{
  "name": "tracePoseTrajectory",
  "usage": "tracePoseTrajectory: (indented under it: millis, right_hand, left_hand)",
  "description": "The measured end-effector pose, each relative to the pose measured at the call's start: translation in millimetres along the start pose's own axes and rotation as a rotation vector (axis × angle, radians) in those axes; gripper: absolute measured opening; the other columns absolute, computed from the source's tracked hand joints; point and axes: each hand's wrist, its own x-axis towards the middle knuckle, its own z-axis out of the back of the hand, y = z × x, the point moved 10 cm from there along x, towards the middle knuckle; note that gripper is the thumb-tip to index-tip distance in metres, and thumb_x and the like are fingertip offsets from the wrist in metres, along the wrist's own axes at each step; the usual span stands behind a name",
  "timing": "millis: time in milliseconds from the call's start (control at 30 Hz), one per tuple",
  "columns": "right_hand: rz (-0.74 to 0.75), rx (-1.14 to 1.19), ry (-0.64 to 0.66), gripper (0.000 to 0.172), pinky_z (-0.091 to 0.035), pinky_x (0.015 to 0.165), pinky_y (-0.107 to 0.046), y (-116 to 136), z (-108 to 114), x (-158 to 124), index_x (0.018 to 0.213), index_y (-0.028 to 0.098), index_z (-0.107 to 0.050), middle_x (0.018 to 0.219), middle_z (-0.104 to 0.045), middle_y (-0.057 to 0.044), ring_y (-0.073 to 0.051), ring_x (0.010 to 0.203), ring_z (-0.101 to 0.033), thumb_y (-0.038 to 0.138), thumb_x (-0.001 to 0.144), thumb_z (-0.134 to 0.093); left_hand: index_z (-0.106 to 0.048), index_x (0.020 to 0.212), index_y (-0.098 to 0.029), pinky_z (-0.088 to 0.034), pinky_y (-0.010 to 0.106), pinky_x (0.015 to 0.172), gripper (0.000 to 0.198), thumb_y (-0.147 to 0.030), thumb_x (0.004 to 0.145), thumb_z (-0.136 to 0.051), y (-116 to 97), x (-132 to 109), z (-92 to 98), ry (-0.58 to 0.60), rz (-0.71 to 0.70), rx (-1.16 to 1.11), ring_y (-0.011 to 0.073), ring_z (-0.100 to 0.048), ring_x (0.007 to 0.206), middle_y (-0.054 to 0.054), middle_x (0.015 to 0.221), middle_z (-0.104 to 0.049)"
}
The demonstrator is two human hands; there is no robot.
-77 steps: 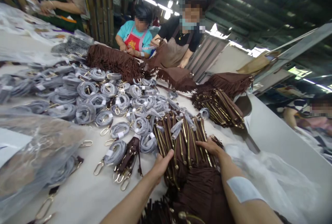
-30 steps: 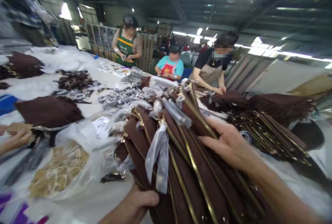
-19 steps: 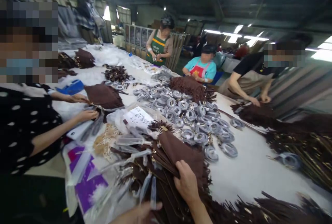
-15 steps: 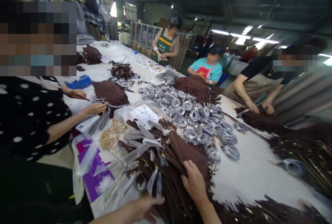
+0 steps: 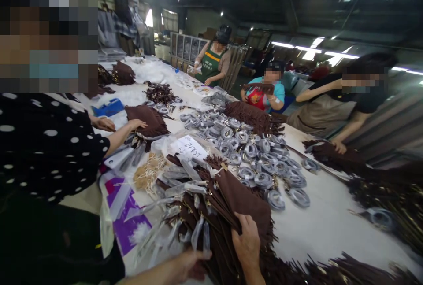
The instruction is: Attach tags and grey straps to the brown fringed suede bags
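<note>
Brown fringed bags (image 5: 244, 190) lie in an overlapping stack, with gold clasps and clear plastic-wrapped strips along their left side. My right hand (image 5: 247, 237) is closed on the edge of an upper bag, fingers curled over its near side. Beside the lower left of the stack, my left hand (image 5: 193, 264) is somewhat blurred, its thumb held apart from the fingers, next to hanging plastic-wrapped pieces (image 5: 199, 234). Whether it touches a bag I cannot tell. A white paper with handwriting (image 5: 190, 147) lies behind the stack.
Many coiled, plastic-wrapped straps (image 5: 243, 137) cover the table's middle. Tan tags with white strings (image 5: 148, 172) lie left of the stack, near a purple sheet (image 5: 127, 214). More fringed pieces (image 5: 330, 272) lie at the near right. Co-workers stand or sit around the table.
My hands stay nearly in place on the stack as the view shifts slightly. The co-worker at left has moved a hand onto a brown bag; the one at right has raised an arm towards the face.
</note>
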Motion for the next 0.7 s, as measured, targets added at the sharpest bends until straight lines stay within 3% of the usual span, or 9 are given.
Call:
tracePoseTrajectory:
  millis: [167, 400, 533, 600, 700]
  right_hand:
    - [-0.001, 0.074, 0.029, 0.023, -0.045, 0.081, -0.043, -9, -4, 3, 0.102, 0.025, -0.055, 0.093, -0.061, -0.007, -0.030, 0.092, -0.056, 0.017, 0.081, -0.047]
    - [0.002, 0.018, 0.020, 0.024, -0.045, 0.082, -0.043, -6, -5, -1, 0.103, 0.023, -0.056, 0.092, -0.061, -0.008, -0.031, 0.091, -0.057, 0.018, 0.081, -0.048]
    - [-0.001, -0.018, 0.070, 0.025, -0.046, 0.082, -0.042, 3, 1, 4, 0.104, 0.022, -0.056, 0.093, -0.061, -0.008, -0.029, 0.092, -0.057, 0.017, 0.081, -0.048]
    - [0.030, 0.011, 0.159, 0.022, -0.048, 0.081, -0.040, 8, 1, 8, 0.104, 0.022, -0.056, 0.093, -0.061, -0.006, -0.027, 0.092, -0.058, 0.022, 0.083, -0.054]
    - [0.068, 0.049, 0.250, 0.022, -0.050, 0.081, -0.036, 13, 0, 12, 0.102, 0.023, -0.058, 0.092, -0.061, -0.004, -0.025, 0.091, -0.060, 0.036, 0.084, -0.062]
  left_hand:
    - [-0.058, 0.100, -0.022, -0.041, 0.041, 0.083, 0.071, -0.052, 0.040, -0.079, 1, -1, -0.9, -0.027, -0.031, -0.067, 0.0235, -0.057, 0.080, 0.008, 0.096, -0.065]
    - [-0.063, 0.091, -0.024, -0.034, 0.053, 0.092, 0.056, -0.046, 0.042, -0.078, -4, -12, -13.0, 0.173, 0.051, 0.007, 0.0337, -0.055, 0.101, 0.009, 0.094, -0.064]
    - [-0.062, 0.082, -0.023, -0.034, 0.046, 0.097, 0.038, -0.043, 0.049, -0.069, -13, -14, -5.4, 0.069, -0.042, -0.096, 0.0267, -0.056, 0.099, 0.007, 0.091, -0.064]
    - [-0.062, 0.077, -0.024, -0.039, 0.048, 0.093, 0.032, -0.047, 0.055, -0.065, -16, -20, -5.2, 0.068, -0.057, 0.061, 0.0249, -0.059, 0.089, 0.006, 0.085, -0.063]
    - [-0.059, 0.057, -0.024, -0.045, 0.058, 0.079, 0.027, -0.050, 0.060, -0.062, -19, -39, -20.3, 0.284, -0.038, 0.607, 0.0230, -0.055, 0.058, 0.004, 0.060, -0.058]
